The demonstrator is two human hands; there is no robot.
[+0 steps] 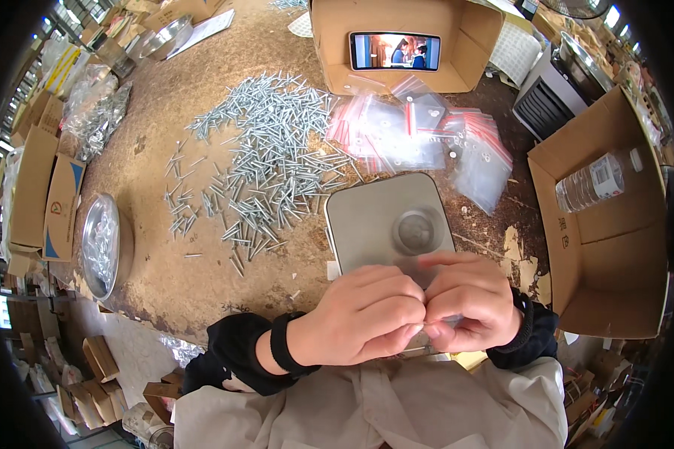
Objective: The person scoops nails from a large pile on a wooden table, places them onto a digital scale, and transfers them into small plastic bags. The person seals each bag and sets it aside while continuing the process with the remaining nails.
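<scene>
My left hand (367, 314) and my right hand (472, 299) meet at the near edge of the table, fingers curled and fingertips pinched together. What they pinch is mostly hidden; a little clear material shows by the right fingers. Just beyond them lies a flat metal-topped device like a scale (367, 217), with a small round clear dish (417, 230) on it. A large heap of silver screws or nails (277, 142) spreads to the left and beyond. Clear zip bags with red strips (397, 131) are piled behind the device, small white round pieces among them.
A cardboard box (464, 45) at the back holds a phone (395, 52) showing a video. At right, another box (606, 262) contains a plastic bottle (590, 183), beside a grey-black appliance (550, 97). A metal bowl (101, 247) of bagged pieces stands at the left edge.
</scene>
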